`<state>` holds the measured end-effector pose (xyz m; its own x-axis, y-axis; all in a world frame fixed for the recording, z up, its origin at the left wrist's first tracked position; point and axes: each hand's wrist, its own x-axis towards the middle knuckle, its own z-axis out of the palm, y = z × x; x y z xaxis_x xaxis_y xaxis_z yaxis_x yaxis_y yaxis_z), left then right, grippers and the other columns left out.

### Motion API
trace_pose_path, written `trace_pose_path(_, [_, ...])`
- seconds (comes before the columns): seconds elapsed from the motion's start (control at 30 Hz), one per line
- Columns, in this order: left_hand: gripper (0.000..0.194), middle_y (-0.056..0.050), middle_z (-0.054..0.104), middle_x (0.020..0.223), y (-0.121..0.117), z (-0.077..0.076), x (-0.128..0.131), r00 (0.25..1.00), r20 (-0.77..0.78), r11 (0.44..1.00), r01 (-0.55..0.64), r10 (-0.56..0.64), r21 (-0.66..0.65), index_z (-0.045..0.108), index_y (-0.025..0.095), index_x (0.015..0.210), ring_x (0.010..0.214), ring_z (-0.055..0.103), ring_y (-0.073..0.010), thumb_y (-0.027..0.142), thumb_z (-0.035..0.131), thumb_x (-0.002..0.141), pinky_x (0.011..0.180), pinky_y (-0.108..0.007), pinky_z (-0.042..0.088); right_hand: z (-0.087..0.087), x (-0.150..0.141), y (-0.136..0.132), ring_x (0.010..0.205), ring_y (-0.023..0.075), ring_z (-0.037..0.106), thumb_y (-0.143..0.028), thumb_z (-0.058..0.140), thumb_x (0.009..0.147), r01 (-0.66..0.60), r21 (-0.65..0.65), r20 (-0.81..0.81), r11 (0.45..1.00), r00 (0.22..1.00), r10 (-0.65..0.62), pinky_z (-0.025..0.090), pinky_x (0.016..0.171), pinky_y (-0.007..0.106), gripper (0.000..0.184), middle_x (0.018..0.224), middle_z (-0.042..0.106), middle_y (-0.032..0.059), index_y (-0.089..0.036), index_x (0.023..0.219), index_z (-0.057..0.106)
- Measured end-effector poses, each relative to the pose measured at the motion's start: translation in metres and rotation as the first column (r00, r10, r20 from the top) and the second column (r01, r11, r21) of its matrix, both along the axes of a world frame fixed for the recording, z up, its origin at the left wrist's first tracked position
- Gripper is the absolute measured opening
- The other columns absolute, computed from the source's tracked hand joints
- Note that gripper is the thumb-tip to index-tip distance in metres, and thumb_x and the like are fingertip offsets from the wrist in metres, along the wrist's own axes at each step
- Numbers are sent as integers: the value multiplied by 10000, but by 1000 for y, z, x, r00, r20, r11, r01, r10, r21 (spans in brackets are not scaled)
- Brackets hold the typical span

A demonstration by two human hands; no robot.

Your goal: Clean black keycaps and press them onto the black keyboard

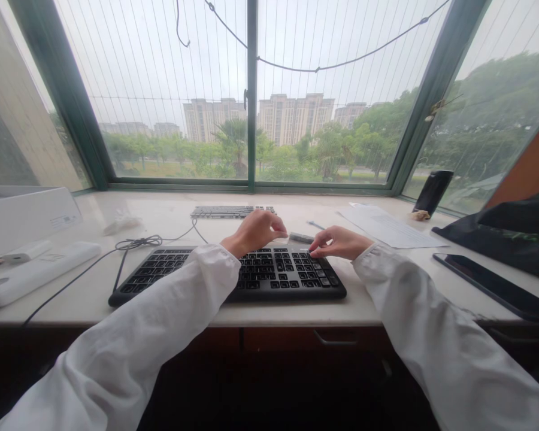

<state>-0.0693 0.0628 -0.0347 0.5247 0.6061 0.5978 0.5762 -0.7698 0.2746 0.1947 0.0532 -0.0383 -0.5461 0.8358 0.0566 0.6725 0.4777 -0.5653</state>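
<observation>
A black keyboard (251, 293) lies along the front of the white sill, its cable running off to the left. Above its upper middle part is my left hand (258, 230), fingers curled and thumb pressed in; whatever it may hold is too small to name. My right hand (336, 242) is closed in a pinch at the top of the number pad, fingertips at the keys. Anything between those fingertips is hidden. Between both hands, just behind the keyboard, is a small dark grey strip (300, 237). A thin pale stick (315, 225) lies behind it.
Farther back are rows of dark keys (227, 211). A coiled cable (139, 242), a white power strip (40, 272) and a white box (31, 212) are on the left. Papers (388, 224), a phone (494, 284), a black cylinder (432, 193) and a black bag (507, 230) are right.
</observation>
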Motion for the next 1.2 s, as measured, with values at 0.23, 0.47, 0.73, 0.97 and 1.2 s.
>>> trace_pose_path(0.23, [79,-7,744,768,-2,1,0,1000,5,1000,6,-6,-14,779,247,779,721,676,-163,287,712,775,735,-298,499,3,2,1,650,143,504,-578,745,630,-4,-31,7,1000,1000,4,377,647,290,495,645,598,6,-147,871,769])
trace_pose_path(0.47, [95,-10,745,769,-4,1,1,1000,-5,999,28,-28,-29,779,244,782,743,683,-169,271,689,791,728,-287,493,4,-1,1,652,141,502,-585,740,629,-3,-37,30,999,1000,4,378,661,295,489,643,606,8,-153,857,773])
trace_pose_path(0.73, [100,-7,743,766,-7,0,2,1000,4,999,31,-31,-29,776,254,788,727,681,-166,293,684,794,710,-297,492,19,-9,-5,645,136,512,-583,732,642,-3,-9,133,1000,991,4,391,652,291,440,645,606,-2,-193,838,784])
trace_pose_path(0.97, [96,-1,745,771,-12,2,5,1000,5,998,31,-31,-48,775,253,783,730,683,-164,292,688,794,709,-296,490,27,-15,-6,605,132,503,-523,736,649,1,30,245,1000,970,-8,379,595,277,369,645,624,12,-197,813,794])
trace_pose_path(1.2, [106,-1,746,755,-16,2,8,999,-20,997,41,-43,-59,774,246,785,724,683,-162,286,678,809,704,-279,487,34,-22,4,586,135,522,-480,789,580,-31,-5,327,1000,944,31,368,563,270,311,618,633,5,-219,749,797])
